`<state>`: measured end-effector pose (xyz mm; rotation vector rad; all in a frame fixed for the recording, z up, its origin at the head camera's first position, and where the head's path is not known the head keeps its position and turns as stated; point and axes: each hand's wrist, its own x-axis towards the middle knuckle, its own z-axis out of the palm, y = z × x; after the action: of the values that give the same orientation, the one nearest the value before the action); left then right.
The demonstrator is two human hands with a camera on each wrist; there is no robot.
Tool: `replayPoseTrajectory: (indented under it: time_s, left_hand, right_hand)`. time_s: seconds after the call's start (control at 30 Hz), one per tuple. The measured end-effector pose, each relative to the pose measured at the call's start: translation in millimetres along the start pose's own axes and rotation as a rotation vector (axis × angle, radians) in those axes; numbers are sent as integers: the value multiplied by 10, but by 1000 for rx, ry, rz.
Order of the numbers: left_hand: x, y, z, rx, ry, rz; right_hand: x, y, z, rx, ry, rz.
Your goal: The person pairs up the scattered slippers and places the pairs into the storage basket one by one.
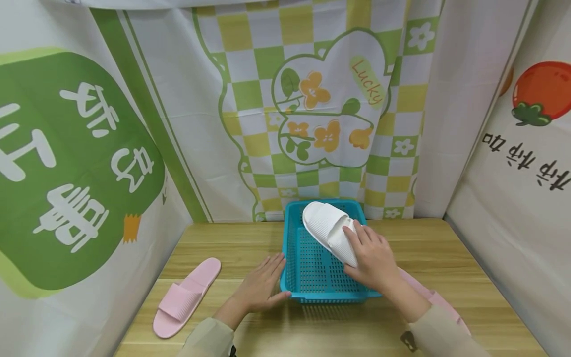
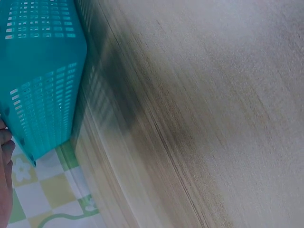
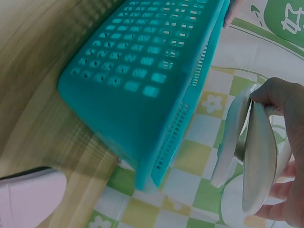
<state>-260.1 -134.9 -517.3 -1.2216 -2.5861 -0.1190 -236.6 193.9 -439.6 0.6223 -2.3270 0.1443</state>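
Note:
My right hand (image 1: 373,258) grips a pair of white slippers (image 1: 324,220) over the right part of a teal plastic basket (image 1: 330,296). In the right wrist view, the two white slippers (image 3: 260,156) are pinched together at one end, their soles slightly apart, above the basket's rim. My left hand (image 1: 260,286) lies against the basket's left side near the front corner, fingers extended. Only the edge of that hand (image 2: 5,175) shows in the left wrist view, beside the perforated basket wall (image 2: 45,104).
A pink slipper (image 1: 185,300) lies on the wooden table (image 1: 250,243) to the left. Another pink slipper (image 1: 439,302) lies to the right, partly hidden under my right forearm. A checkered cloth (image 1: 250,94) hangs right behind the basket, with printed cloth walls at both sides.

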Motion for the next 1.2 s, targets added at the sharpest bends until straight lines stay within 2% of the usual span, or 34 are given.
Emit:
replayPoseTrajectory:
  time_s: [0.23, 0.47, 0.67, 0.93, 1.2]
  left_hand:
    - [-3, -5, 14, 14, -3, 0]
    - [-3, -5, 15, 18, 30, 6]
    - [-1, 3, 11, 11, 11, -9]
    - [-5, 11, 15, -4, 32, -1]
    - [-11, 14, 10, -6, 14, -15]
  right_hand:
    - [33, -56, 71, 11, -15, 78]
    - [51, -96, 169, 14, -44, 169]
    - [44, -135, 260, 1, -91, 242]
    - [73, -199, 341, -16, -97, 305]
    - [133, -266, 421, -17, -146, 386]
